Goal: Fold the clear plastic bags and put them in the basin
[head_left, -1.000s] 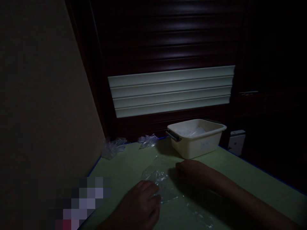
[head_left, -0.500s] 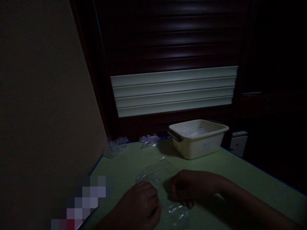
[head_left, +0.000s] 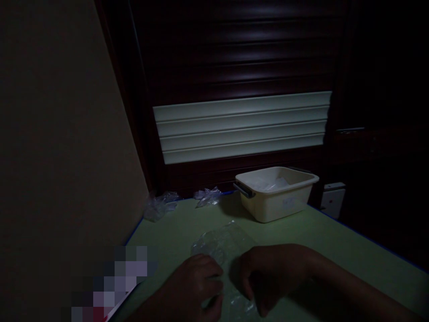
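Observation:
A clear, crinkled plastic bag (head_left: 234,237) lies flat on the green tabletop (head_left: 187,228), running down between my hands. My left hand (head_left: 194,286) rests at its left side, with the fingers bent and a gap between them and the thumb; nothing shows in that gap. On the right, my right hand (head_left: 278,273) bends down over the near part of the bag, its thumb and forefinger curled at the plastic. Dim light hides exactly how the fingertips meet the film.
A cream plastic tub (head_left: 278,205) with dark handles stands at the back right, clear plastic inside. Crumpled clear bags (head_left: 208,197) and another plastic heap (head_left: 159,208) lie along the back edge. A wall (head_left: 67,134) borders the left; a slatted panel (head_left: 241,129) rises behind.
My right hand has turned downward, its thumb and forefinger reaching lower over the bag. My left thumb has moved away from the fingers, widening the gap.

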Demonstrator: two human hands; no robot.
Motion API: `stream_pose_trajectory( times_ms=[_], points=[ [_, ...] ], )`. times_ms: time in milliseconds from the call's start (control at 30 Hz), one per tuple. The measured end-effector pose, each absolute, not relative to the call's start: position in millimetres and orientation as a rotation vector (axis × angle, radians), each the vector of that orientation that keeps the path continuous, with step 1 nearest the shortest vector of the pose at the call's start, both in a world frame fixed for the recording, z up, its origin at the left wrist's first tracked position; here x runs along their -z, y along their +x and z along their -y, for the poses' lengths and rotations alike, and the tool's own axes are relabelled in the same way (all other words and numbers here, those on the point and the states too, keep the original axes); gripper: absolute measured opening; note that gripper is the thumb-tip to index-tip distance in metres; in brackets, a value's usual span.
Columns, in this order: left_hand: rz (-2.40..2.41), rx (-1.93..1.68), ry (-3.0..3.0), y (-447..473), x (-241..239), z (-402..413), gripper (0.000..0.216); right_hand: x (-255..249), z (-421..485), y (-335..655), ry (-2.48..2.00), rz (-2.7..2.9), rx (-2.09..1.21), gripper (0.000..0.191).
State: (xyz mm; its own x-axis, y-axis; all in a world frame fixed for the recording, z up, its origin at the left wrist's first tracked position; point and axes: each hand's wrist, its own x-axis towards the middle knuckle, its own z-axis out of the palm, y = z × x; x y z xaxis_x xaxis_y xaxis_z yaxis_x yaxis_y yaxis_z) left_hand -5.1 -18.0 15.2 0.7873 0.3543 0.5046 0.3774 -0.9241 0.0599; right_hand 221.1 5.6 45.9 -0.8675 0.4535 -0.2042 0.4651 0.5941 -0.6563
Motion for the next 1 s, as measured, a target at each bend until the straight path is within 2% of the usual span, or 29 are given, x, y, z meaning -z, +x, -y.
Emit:
stream_pose_trajectory(
  times_ms=[133, 267, 533, 733, 900, 1000],
  points=[
    [0.606, 0.747, -2.927, -5, -15, 18, 0.012, -50, -2, 219, 0.835, -2.763, 1.158, 0.008],
    [0.616, 0.715, -2.916, -6, -15, 19, 0.008, -54, 1, 216, 0.829, -2.736, 1.074, 0.009],
    [0.681, 0.666, -2.933, -6, -16, 21, 0.01, -62, 8, 212, 0.816, -2.775, 0.688, 0.013],
    [0.664, 0.64, -2.949, -7, -18, 21, 0.015, -59, 2, 219, 0.92, -2.835, 0.955, 0.015],
    [0.654, 0.734, -2.955, -4, -17, 22, 0.044, -62, 3, 221, 1.039, -2.861, 1.16, 0.01],
    [0.641, 0.827, -2.915, -4, -15, 20, 0.051, -63, 4, 219, 1.09, -2.877, 1.238, 0.008]
  ],
)
